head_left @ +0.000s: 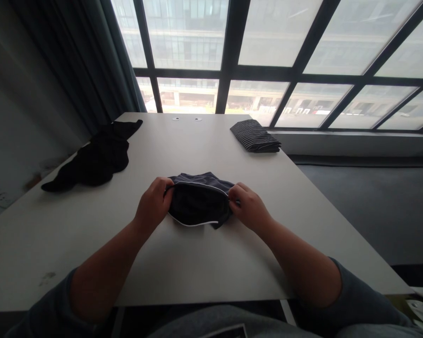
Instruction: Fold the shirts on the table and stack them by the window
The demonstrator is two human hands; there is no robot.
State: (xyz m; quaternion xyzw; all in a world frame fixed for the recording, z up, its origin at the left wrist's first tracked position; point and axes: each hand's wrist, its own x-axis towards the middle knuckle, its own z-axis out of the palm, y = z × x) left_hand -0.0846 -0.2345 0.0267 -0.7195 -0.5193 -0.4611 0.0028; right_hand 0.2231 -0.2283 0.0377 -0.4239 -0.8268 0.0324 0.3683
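A dark garment [200, 204] with thin white trim is held in front of me just over the white table [176, 267]. Its opening faces me, stretched wide, and shows a black inside. Pinching the left edge of that opening is my left hand [155, 199], fingers closed on the cloth. On the opposite edge, my right hand [248, 204] grips the fabric between thumb and fingers. Bluish-grey cloth bunches behind the opening, and its lower folds are partly hidden, so I cannot tell exactly what kind of garment it is.
A crumpled black garment [95, 157] lies along the table's left side. At the far right corner sits a folded black-and-white striped cloth [255, 136]. Two small round fittings are set near the far edge, below tall windows [262, 35]. A dark curtain [88, 56] hangs at left.
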